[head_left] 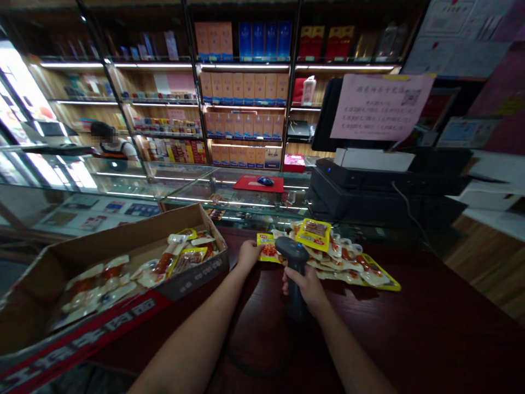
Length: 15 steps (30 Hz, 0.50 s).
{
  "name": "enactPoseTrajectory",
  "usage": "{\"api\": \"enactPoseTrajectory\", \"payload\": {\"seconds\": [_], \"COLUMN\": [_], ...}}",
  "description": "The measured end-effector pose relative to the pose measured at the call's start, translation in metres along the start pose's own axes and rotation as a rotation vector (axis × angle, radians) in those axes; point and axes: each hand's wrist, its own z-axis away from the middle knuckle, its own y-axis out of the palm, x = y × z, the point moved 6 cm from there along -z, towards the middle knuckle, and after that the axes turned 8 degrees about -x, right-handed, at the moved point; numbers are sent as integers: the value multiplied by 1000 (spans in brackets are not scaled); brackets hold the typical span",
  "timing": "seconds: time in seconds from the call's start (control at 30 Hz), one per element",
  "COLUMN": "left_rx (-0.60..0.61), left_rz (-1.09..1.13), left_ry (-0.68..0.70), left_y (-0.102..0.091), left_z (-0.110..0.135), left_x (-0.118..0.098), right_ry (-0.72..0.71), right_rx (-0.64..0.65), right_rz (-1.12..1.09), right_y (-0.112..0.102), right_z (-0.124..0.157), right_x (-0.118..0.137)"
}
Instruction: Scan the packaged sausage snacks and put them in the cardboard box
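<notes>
My right hand [307,284] is wrapped round the handle of a dark grey barcode scanner [293,250], which is upright above the counter with its head over the packets. Between the fingers of my left hand [249,256] is the left edge of a yellow snack packet [268,249]; the scanner head hides the packet's right end. Just right of the scanner lies a pile of vacuum-packed snacks [344,262], topped by another yellow-edged packet [314,234]. To the left, an open cardboard box [123,298] holds several similar packs [164,265].
A dark red wooden counter [369,334] lies under my arms, with the scanner's cable [254,372] on it. Beyond are a glass display case [197,189], a mouse [265,180] on a red mat [241,185], and a monitor [328,117] behind a pink notice. A person [112,145] is at far left.
</notes>
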Motion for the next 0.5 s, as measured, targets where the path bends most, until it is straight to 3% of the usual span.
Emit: {"api": "enactPoseTrajectory", "payload": {"seconds": [0.13,0.3,0.4,0.5], "left_rx": [-46,-123,-16,201], "left_rz": [243,562,890,1140], "left_ry": [-80,-208,-332,-360], "left_y": [2,-13,-17,-17], "left_z": [-6,-6,2,15], "left_x": [14,19,12,-4], "right_ry": [33,58,58,54], "right_rx": [5,2,25,97], "right_rz": [12,-9,-25,-42], "right_y": [1,0,2,7], "right_z": [-3,-5,-1,5], "right_x": [-8,-12,-8,-3]}}
